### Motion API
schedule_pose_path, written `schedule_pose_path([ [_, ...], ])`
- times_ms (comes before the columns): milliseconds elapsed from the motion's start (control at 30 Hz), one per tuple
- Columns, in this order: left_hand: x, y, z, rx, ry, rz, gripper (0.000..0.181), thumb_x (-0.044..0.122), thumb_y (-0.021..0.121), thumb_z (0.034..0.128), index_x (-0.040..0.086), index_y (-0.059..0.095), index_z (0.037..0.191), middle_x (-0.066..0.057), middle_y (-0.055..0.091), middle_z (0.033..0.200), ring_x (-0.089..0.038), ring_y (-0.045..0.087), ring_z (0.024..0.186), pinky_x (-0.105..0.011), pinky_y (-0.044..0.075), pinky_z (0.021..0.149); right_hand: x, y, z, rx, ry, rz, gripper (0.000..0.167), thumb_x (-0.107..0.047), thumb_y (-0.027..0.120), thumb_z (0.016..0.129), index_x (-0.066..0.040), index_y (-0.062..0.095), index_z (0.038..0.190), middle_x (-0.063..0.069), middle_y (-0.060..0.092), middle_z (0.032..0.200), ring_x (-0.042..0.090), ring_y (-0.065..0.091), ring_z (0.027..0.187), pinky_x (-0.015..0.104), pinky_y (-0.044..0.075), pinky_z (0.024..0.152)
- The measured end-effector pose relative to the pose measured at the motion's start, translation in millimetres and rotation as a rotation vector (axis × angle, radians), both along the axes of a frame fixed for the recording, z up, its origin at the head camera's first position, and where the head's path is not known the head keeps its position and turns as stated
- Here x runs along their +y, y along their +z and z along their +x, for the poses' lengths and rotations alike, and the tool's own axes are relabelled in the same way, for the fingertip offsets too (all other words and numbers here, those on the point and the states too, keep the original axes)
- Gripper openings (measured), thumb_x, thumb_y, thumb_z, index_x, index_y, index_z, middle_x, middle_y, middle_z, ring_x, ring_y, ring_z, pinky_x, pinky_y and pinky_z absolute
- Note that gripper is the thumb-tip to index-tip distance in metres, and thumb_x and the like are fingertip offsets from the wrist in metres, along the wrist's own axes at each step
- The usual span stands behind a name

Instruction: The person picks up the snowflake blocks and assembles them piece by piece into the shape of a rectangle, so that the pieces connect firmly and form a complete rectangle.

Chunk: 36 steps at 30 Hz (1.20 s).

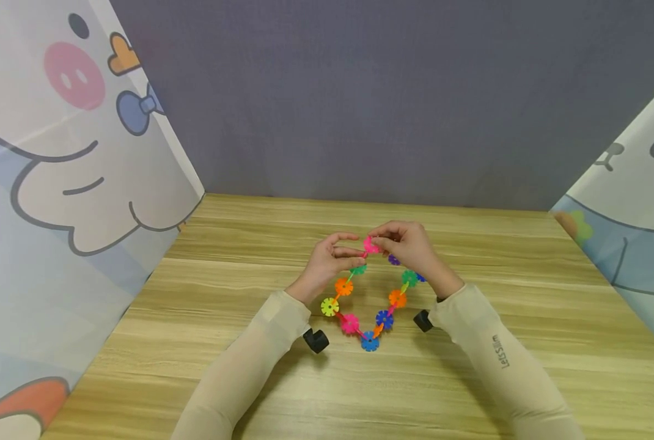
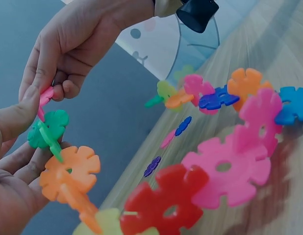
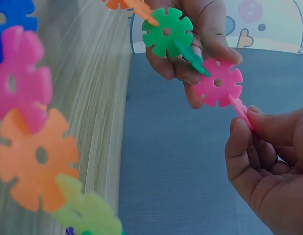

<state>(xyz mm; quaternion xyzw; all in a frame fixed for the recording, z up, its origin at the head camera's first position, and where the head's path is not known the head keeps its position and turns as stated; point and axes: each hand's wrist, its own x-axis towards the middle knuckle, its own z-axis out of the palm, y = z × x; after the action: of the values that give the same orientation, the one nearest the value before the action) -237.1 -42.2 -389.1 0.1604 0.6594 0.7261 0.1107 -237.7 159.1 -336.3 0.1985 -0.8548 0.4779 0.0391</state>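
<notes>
A chain of notched, flower-shaped plastic discs, with a blue disc point(image 1: 370, 341) at its near bend, hangs between and below the hands in the head view. My left hand point(image 1: 327, 263) pinches a pink disc point(image 3: 218, 82) by its edge, beside a linked green disc point(image 3: 166, 32). With thumb and fingertips, my right hand point(image 1: 412, 247) holds another pink disc point(image 3: 241, 111) that joins the first one edge to edge. An orange disc point(image 2: 70, 172) and a red disc point(image 2: 164, 203) are further along the chain. The fingers partly cover both pink discs.
Loose on the wooden table point(image 1: 195, 342) beyond the chain lie a purple disc point(image 2: 152, 166), a blue disc point(image 2: 183, 126) and a pink one beside it. A grey panel point(image 1: 360, 104) rises behind the table, with cartoon-printed panels point(image 1: 140, 183) at both sides.
</notes>
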Motion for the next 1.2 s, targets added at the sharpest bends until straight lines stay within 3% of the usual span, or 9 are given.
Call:
schedule_pose_path([
  [133,3.4,-0.7,0.8,0.008,0.013,0.007,0.05,-0.007,0.067,0.0913,-0.004,0.048,0.137,-0.023,0.07,0.109,-0.026,0.072,0.095,-0.038,0.056,0.086,0,-1.2,0.5,0.021,-0.003,0.02,0.013,-0.001,0.066,0.095,0.002,0.075,0.102,0.008,0.068,0.075,0.035,0.062,0.064,0.029,0.051,0.051],
  [267,3.3,-1.5,0.8,-0.009,0.016,0.003,0.052,-0.007,0.068,0.0905,-0.006,0.045,0.138,-0.023,0.071,0.108,-0.025,0.072,0.093,-0.037,0.057,0.084,-2,-3.2,2.3,0.029,0.006,0.022,0.012,-0.001,0.066,0.094,0.002,0.076,0.102,0.009,0.068,0.079,0.027,0.062,0.063,0.039,0.054,0.055],
  [367,0.4,-1.8,-0.2,-0.023,-0.002,-0.003,0.054,-0.006,0.068,0.0906,-0.004,0.045,0.139,-0.022,0.07,0.111,-0.025,0.072,0.094,-0.038,0.056,0.086,-2,-4.6,3.3,0.027,0.012,0.0,0.012,0.0,0.067,0.094,0.002,0.075,0.101,0.011,0.069,0.083,0.029,0.064,0.066,0.043,0.056,0.059],
  [533,-6.2,-1.7,-1.5,-0.027,-0.06,-0.036,0.058,0.0,0.07,0.091,0.003,0.046,0.143,-0.02,0.069,0.116,-0.026,0.07,0.098,-0.041,0.053,0.092,-2,-7.3,2.4,-0.035,0.015,-0.005,0.014,-0.003,0.067,0.095,0.002,0.075,0.104,0.01,0.07,0.083,0.04,0.064,0.071,0.035,0.054,0.054],
  [733,-10.8,-0.7,-2.3,-0.048,-0.094,-0.073,0.059,0.005,0.07,0.0912,0.009,0.048,0.146,-0.019,0.066,0.122,-0.025,0.069,0.098,-0.043,0.056,0.086,-1,-12.7,-0.8,-0.09,0.026,0.003,0.018,-0.01,0.067,0.096,0.0,0.075,0.109,0.007,0.072,0.083,0.04,0.066,0.075,0.028,0.05,0.054],
  [1000,-16.7,-2.0,-2.0,-0.062,-0.044,-0.032,0.059,0.001,0.07,0.0905,0.008,0.05,0.145,-0.02,0.064,0.124,-0.023,0.069,0.095,-0.041,0.057,0.084,20,-19.8,-12.6,-0.066,0.032,-0.013,0.023,-0.007,0.071,0.093,0.003,0.071,0.114,0.015,0.072,0.091,0.037,0.068,0.078,0.041,0.058,0.065],
  [1200,-23.2,-8.5,-3.3,-0.089,0.001,0.013,0.061,-0.002,0.072,0.0891,0.006,0.049,0.145,-0.018,0.065,0.121,-0.02,0.069,0.094,-0.039,0.057,0.082,39,-21.8,-18.3,-0.088,-0.033,0.007,0.026,-0.006,0.072,0.092,0.004,0.07,0.115,0.017,0.07,0.097,0.039,0.067,0.083,0.036,0.059,0.068],
])
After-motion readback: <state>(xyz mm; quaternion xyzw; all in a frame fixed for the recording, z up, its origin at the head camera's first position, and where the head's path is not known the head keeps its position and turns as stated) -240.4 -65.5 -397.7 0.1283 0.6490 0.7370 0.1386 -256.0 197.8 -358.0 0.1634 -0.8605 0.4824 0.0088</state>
